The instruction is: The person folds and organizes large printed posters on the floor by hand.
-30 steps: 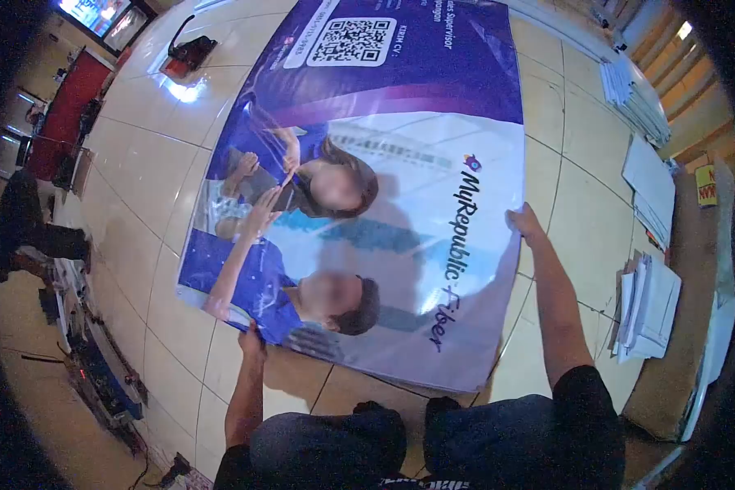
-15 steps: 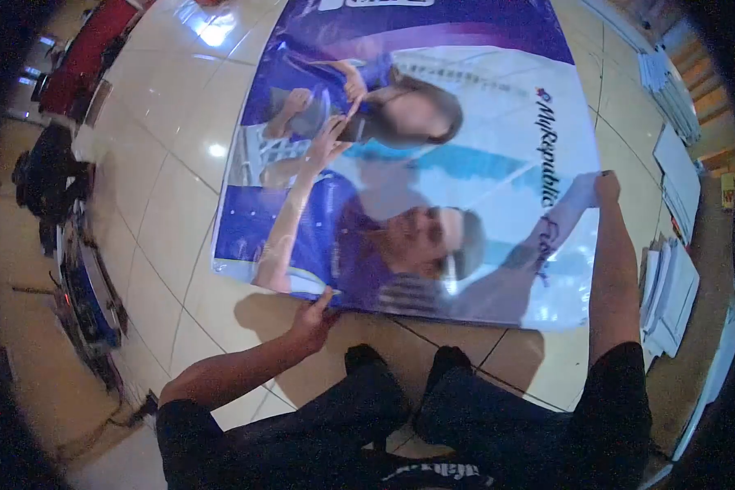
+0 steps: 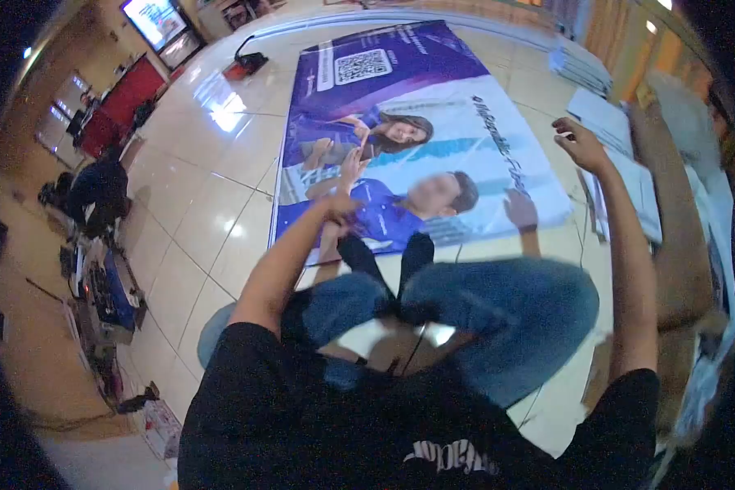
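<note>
A large printed banner [image 3: 457,106] lies spread on the tiled floor in front of me. It is purple and pale blue, with a QR code [image 3: 363,67] at the far end and two printed people in blue shirts. My left hand [image 3: 340,208] is over the banner's near left part, its fingers smeared by motion. Whether it touches the sheet cannot be made out. Off the banner's right edge, my right hand [image 3: 581,147] is raised, fingers loosely bent and apart, with nothing in it. Both my feet [image 3: 416,249] are at the near edge.
White stacked sheets or boards [image 3: 600,118] lie along the right, beside a long brown cardboard piece [image 3: 670,196]. Equipment and cables [image 3: 106,294] line the left side. A dark object with a raised arm [image 3: 249,61] stands beyond the banner's far left. A red counter [image 3: 122,110] is farther back.
My right hand has let go of the banner's right edge and lifted away. My left hand has moved from the near edge over the print. My knees are now bent outward, and the view has tilted up.
</note>
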`<state>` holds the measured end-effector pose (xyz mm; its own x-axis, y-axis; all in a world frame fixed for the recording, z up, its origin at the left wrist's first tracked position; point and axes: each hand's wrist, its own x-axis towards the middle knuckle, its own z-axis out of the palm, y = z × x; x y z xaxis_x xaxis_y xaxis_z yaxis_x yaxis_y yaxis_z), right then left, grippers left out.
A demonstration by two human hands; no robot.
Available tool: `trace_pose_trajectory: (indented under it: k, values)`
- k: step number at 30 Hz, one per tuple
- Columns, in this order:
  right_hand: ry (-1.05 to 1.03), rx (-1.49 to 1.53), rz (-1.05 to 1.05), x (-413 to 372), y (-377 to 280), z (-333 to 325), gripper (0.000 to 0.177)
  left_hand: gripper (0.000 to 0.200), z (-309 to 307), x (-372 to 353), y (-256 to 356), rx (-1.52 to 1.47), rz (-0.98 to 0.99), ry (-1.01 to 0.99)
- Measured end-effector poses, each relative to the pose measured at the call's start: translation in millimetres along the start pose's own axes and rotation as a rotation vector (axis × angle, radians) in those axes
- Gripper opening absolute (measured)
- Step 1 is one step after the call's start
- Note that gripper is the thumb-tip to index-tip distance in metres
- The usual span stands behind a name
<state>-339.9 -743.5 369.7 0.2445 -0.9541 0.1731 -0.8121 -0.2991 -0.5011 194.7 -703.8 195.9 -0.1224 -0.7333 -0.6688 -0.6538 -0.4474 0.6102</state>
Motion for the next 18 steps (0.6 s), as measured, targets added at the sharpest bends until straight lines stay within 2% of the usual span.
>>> trace_pose_trajectory:
  k: [1, 2, 3, 4, 5, 7, 9, 11, 13, 14, 16, 17, 18]
  values:
    - [0.169, 0.105, 0.05, -53.0, 14.4, 7.5, 0.035, 0.032, -14.8, -16.5, 18.4, 0.014, 0.059, 0.121]
    - [0.313, 0.044, 0.264, -103.3, 26.3, 25.9, 0.033, 0.03, -32.8, -30.7, 37.3, 0.052, 0.13, 0.201]
    - [0.512, 0.057, 0.178, -157.5, 34.2, 55.3, 0.031, 0.029, -49.1, -46.5, 57.2, 0.048, 0.199, 0.263]
    - [0.478, -0.006, 0.507, -212.5, 57.2, 98.7, 0.033, 0.027, -60.6, -66.5, 74.6, 0.016, 0.269, 0.304]
    - [0.456, -0.118, 0.609, -294.7, 56.2, 140.4, 0.039, 0.027, -61.4, -96.3, 85.8, -0.024, 0.339, 0.322]
    - [0.18, -0.342, 0.696, -437.8, 23.0, 232.5, 0.053, 0.031, -54.3, -128.9, 100.3, -0.096, 0.465, 0.307]
    - [0.006, -0.407, 0.706, -521.9, -15.0, 276.7, 0.067, 0.033, -43.1, -141.1, 97.9, 0.012, 0.565, 0.182]
    - [-0.053, -0.346, 0.795, -528.9, -71.3, 257.7, 0.08, 0.036, -41.5, -126.7, 83.4, 0.31, 0.524, 0.073]
    - [-0.069, -0.352, 0.85, -532.5, -69.6, 269.6, 0.081, 0.032, -28.8, -101.5, 58.8, 0.448, 0.519, 0.072]
    - [-0.072, -0.35, 0.881, -530.7, -70.2, 271.7, 0.082, 0.034, -10.9, -107.5, 56.2, 0.732, 0.483, 0.161]
    - [-0.061, -0.345, 0.942, -527.0, -67.6, 275.1, 0.084, 0.041, 2.1, -69.6, 22.0, 1.029, 0.481, 0.204]
    - [-0.063, -0.341, 0.969, -527.3, -70.3, 277.5, 0.084, 0.045, -4.5, -23.6, -15.1, 1.049, 0.498, 0.126]
    - [-0.056, -0.329, 1.001, -531.5, -71.8, 275.7, 0.085, 0.045, -5.9, -22.2, -19.9, 1.047, 0.506, 0.107]
